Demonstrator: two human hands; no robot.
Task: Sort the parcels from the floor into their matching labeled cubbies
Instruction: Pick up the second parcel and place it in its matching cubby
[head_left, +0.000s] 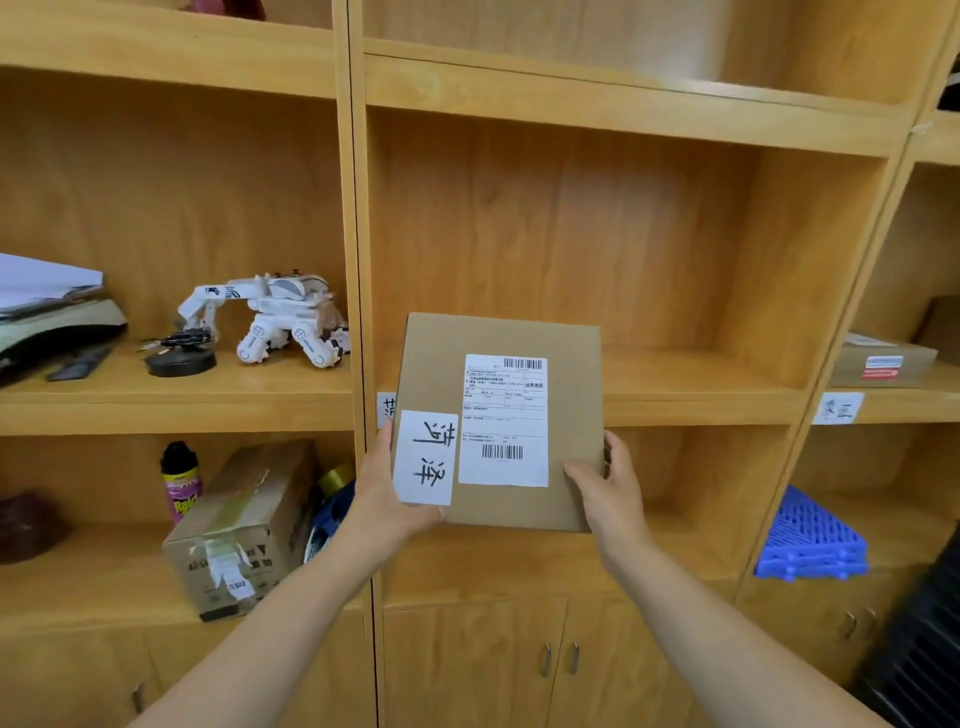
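I hold a flat brown cardboard parcel (571, 395) in front of the middle cubby (701, 384) of a wooden shelf unit. It carries a white shipping label with barcodes and a white tag with two handwritten characters. My left hand (387, 493) grips its lower left corner, thumb on the tag. My right hand (608, 488) grips the lower right edge. The parcel's far end reaches over the cubby's shelf edge. A white cubby label (385, 408) on that shelf edge is mostly hidden behind the parcel.
The left cubby holds a white toy robot (280, 317) and a stack of papers (47, 306). Below are a spray can (179, 480) and a cardboard box (244, 530). The right cubby has another parcel (883, 364), a label (837, 408), and a blue plastic grid (813, 540) beneath.
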